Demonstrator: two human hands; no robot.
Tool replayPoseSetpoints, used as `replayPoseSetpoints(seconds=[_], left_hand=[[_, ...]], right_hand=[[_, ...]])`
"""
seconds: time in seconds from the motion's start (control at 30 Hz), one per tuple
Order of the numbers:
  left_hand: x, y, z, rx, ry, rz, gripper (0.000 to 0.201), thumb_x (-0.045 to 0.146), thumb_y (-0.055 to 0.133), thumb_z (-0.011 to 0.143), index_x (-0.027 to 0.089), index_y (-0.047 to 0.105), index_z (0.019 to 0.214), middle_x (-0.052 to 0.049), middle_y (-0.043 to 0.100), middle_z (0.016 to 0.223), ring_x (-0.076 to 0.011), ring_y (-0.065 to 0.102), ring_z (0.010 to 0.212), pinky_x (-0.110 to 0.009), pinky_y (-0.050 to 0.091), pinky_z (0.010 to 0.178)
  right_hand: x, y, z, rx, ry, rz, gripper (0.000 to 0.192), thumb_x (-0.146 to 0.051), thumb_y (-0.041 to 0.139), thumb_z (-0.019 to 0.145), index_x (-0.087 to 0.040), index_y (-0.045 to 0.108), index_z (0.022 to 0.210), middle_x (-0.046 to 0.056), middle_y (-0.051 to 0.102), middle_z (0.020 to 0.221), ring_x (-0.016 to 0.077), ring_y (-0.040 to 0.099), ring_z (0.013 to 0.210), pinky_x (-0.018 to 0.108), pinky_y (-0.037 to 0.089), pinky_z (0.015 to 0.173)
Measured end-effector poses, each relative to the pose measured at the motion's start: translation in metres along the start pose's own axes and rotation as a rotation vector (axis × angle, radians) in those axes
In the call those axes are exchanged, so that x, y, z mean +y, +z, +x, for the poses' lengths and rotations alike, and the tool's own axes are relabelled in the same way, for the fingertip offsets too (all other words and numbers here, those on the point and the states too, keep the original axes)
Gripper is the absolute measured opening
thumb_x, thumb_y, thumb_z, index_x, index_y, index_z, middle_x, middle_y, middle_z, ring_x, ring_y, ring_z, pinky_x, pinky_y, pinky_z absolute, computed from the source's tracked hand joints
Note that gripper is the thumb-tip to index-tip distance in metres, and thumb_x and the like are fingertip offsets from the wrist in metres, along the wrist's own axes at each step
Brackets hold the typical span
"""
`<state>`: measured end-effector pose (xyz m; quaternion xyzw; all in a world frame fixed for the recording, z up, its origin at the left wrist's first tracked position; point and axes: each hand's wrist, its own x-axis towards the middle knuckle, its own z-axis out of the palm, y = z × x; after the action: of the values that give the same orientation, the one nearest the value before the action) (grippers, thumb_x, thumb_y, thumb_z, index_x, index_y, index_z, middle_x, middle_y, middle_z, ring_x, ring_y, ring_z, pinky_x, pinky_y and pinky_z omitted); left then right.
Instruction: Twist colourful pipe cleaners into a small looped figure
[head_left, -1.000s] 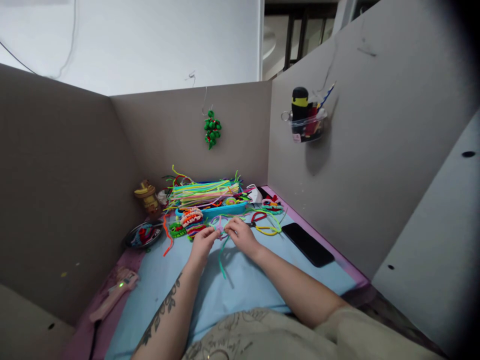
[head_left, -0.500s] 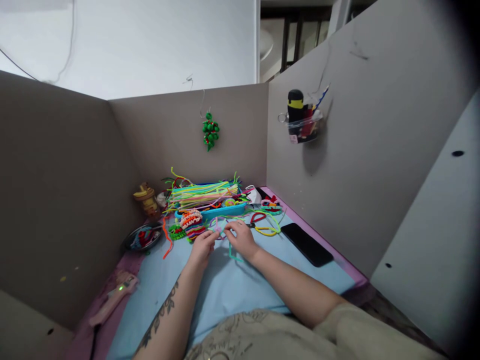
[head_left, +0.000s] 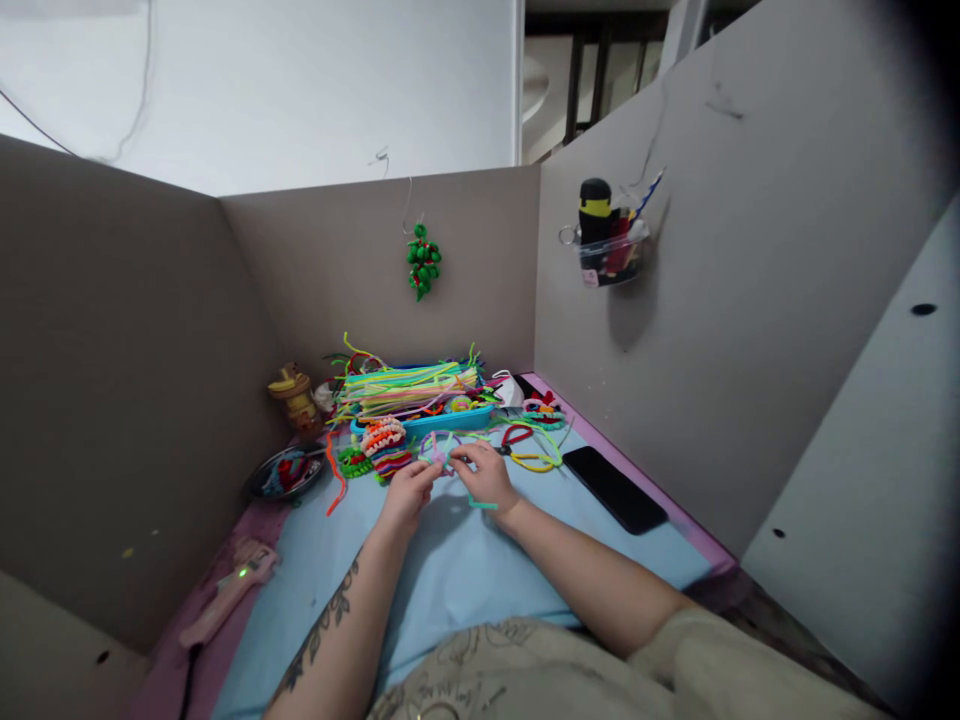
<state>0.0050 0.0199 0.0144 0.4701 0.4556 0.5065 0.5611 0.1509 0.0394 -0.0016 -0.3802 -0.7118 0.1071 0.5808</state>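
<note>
My left hand (head_left: pixel 409 492) pinches a small pastel piece of twisted pipe cleaner (head_left: pixel 438 452) over the front middle of the table. Close on its right, my right hand (head_left: pixel 484 476) has its thumb and forefinger closed at the same piece, on what looks like a teal pipe cleaner (head_left: pixel 483 504). The bent end of that teal strand sticks out below the right hand. Fingers hide much of the piece. Just beyond my right hand lies a hand tool with red and yellow handles (head_left: pixel 534 463).
Behind the hands, a blue tray (head_left: pixel 450 423) carries a heap of colourful pipe cleaners (head_left: pixel 412 388). Striped woven pieces (head_left: pixel 386 450) sit before it. A black phone (head_left: pixel 615 488) lies right; a dark bowl (head_left: pixel 259 488) and pink glue gun (head_left: pixel 229 595) lie left. Grey partitions (head_left: pixel 480 260) enclose the table.
The teal strand's bent end has swung up and right, now close under my right hand. Both hands stay nearly in place, and the view has shifted slightly.
</note>
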Motion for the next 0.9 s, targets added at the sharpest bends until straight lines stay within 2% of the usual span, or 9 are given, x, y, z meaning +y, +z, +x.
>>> replayPoseSetpoints(seconds=[0.27,0.53,0.7,0.9], left_hand=[[-0.001,-0.001,0.0,0.0,0.034,0.035,0.036,0.045,0.071,0.058,0.013,0.054,0.058,0.008,0.03,0.044,-0.0029,0.024,0.038,-0.022,0.012,0.039],[-0.001,-0.002,0.0,0.009,0.127,0.178,0.034,0.046,0.068,0.06,0.012,0.062,0.063,0.006,0.036,0.046,-0.0044,0.026,0.042,-0.021,0.016,0.042],[-0.003,-0.003,0.0,0.044,0.243,0.278,0.03,0.041,0.068,0.06,0.013,0.057,0.056,0.005,0.038,0.048,-0.0057,0.029,0.045,-0.021,0.019,0.044],[-0.007,-0.002,0.003,0.072,0.329,0.366,0.027,0.038,0.065,0.064,0.013,0.059,0.057,0.003,0.043,0.051,-0.0082,0.035,0.05,-0.021,0.025,0.047]], right_hand=[[-0.001,-0.001,0.0,-0.02,-0.005,0.05,0.011,-0.023,0.057,0.078,-0.023,0.068,0.079,0.002,0.066,0.071,0.0167,0.056,0.074,0.03,0.044,0.071],[-0.001,-0.001,0.004,-0.061,-0.017,0.087,0.006,-0.02,0.06,0.075,-0.021,0.065,0.073,0.002,0.062,0.075,0.0168,0.055,0.079,0.031,0.041,0.076],[0.006,0.006,0.002,-0.094,0.076,0.018,0.015,-0.015,0.058,0.073,-0.018,0.058,0.059,0.001,0.055,0.065,0.0157,0.051,0.071,0.028,0.039,0.069],[0.012,0.011,0.002,-0.177,0.104,-0.133,0.014,-0.012,0.056,0.072,-0.017,0.054,0.058,0.001,0.052,0.065,0.0167,0.048,0.071,0.03,0.038,0.069]])
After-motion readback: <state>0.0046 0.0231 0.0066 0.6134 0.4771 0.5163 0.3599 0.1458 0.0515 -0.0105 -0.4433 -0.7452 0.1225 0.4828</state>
